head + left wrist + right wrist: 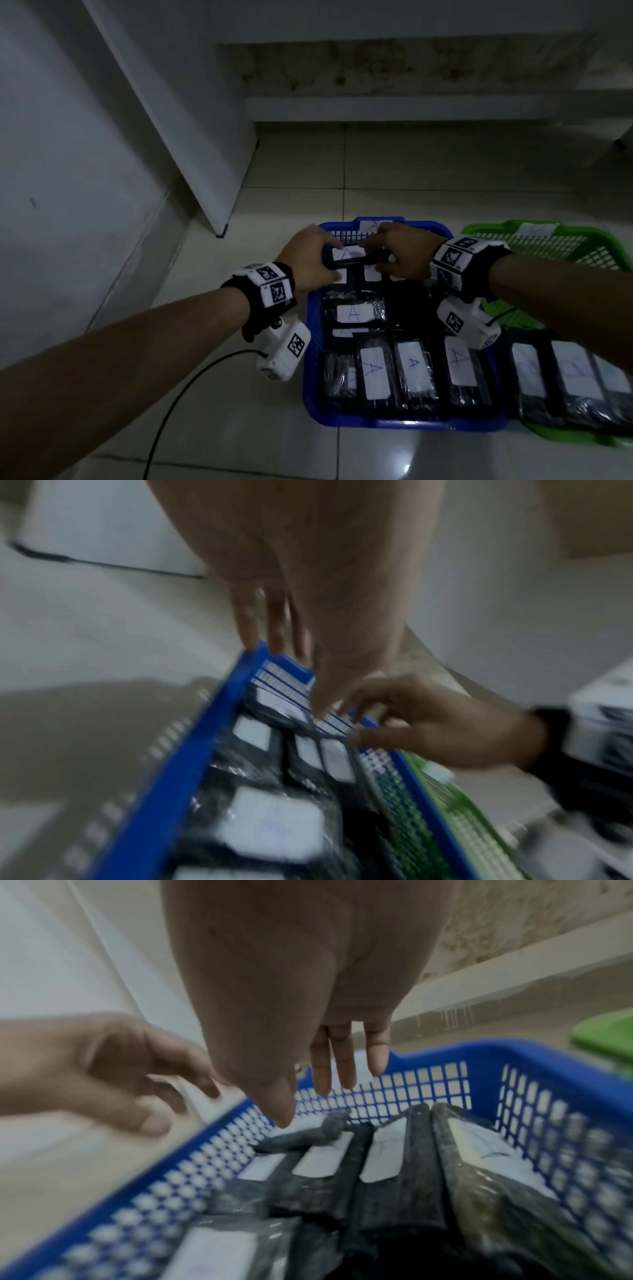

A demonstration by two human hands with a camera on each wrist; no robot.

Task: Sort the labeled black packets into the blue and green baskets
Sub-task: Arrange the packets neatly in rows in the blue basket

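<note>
While both hands hover over the far end of the blue basket (313, 359), I'm mid-placement: left hand (308, 260) and right hand (404, 255) each pinch an end of the A packet (349, 258). Its long axis runs left-right, label up. Next: lower it flat onto the row, then release. Green basket (548, 240) sits to the right.

Green basket (568, 240) cut off at right edge, its packet labels (575, 373) unreadable; both wrist views motion-blurred.
</note>
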